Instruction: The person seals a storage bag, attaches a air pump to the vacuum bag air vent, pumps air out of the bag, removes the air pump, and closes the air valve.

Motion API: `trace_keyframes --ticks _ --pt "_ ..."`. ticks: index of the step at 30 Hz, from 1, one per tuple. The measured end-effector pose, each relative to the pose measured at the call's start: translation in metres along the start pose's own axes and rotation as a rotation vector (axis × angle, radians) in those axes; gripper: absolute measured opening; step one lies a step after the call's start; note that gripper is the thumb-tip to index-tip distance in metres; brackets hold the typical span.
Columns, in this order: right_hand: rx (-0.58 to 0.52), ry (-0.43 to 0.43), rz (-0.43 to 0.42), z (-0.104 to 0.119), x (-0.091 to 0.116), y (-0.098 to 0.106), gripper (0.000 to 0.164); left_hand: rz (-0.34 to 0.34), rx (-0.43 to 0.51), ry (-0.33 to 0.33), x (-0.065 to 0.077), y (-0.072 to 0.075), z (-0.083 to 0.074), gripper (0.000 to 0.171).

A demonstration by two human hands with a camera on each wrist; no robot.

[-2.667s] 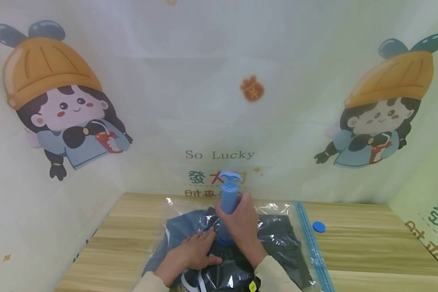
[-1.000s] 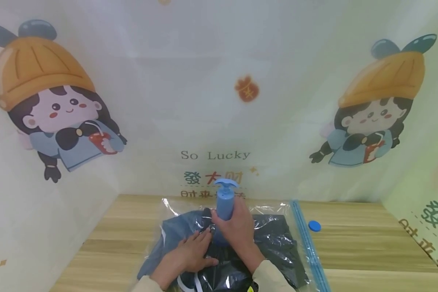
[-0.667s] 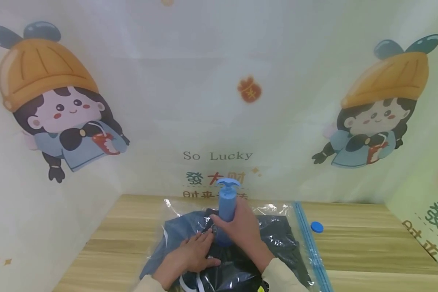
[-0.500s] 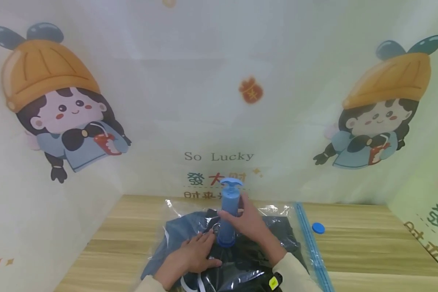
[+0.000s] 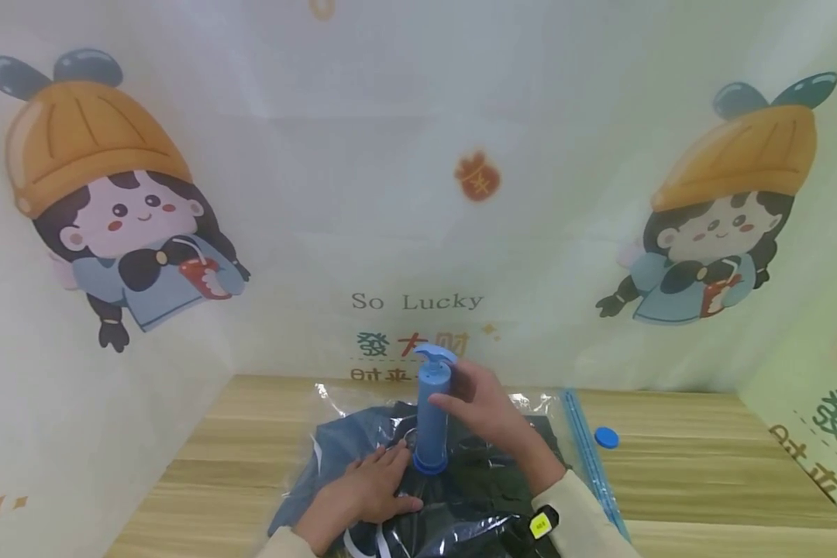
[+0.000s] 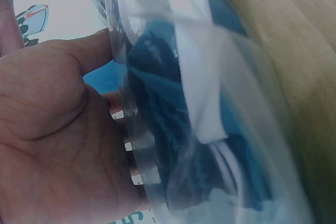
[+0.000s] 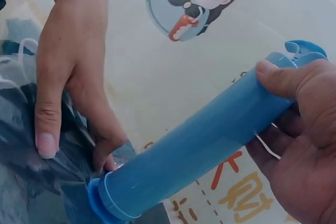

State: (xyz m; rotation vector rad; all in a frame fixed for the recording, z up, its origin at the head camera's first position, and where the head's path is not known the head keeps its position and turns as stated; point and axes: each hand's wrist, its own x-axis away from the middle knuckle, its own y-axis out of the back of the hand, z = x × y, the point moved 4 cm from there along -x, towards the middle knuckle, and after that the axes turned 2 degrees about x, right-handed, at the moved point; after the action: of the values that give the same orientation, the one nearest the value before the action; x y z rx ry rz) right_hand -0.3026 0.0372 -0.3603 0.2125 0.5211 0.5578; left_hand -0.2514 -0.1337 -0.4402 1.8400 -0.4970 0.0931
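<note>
A blue hand pump (image 5: 432, 422) stands upright on a clear vacuum storage bag (image 5: 530, 401) with dark and blue clothes inside. Its base meets the bag, and its T-shaped handle (image 5: 435, 354) is low against the barrel top. My right hand (image 5: 484, 407) holds the upper barrel; in the right wrist view the thumb (image 7: 275, 80) lies on the near side, with the other fingers partly hidden behind. Left of the pump base, my left hand (image 5: 373, 484) presses on the bag with fingers spread. The left wrist view shows its palm (image 6: 58, 129) against the bulging plastic.
To the right of the bag's blue zip edge (image 5: 589, 453) lies a round blue cap (image 5: 606, 438) on the wooden table (image 5: 697, 457). A printed cloth backdrop (image 5: 363, 194) rises behind and at both sides. My right wrist bears a black device with a yellow label (image 5: 542, 525).
My right hand has slid up and right along the pump, from round its middle to near the top. The pump handle has turned slightly. My left hand keeps its place on the bag.
</note>
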Motion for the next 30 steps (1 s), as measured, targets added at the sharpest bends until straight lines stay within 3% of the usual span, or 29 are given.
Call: trace_keyframes --ticks 12,24,30 --pt "0.057 0.057 -0.070 -0.003 0.000 -0.007 0.060 0.004 -0.009 0.012 -0.002 -0.002 0.001 0.074" --pt "0.145 -0.042 -0.211 -0.004 0.002 -0.010 0.053 0.016 -0.021 0.015 -0.002 -0.002 0.001 0.074" --pt "0.176 -0.040 -0.273 -0.005 0.001 -0.013 0.054 0.027 -0.017 0.024 -0.002 -0.002 0.001 0.074"
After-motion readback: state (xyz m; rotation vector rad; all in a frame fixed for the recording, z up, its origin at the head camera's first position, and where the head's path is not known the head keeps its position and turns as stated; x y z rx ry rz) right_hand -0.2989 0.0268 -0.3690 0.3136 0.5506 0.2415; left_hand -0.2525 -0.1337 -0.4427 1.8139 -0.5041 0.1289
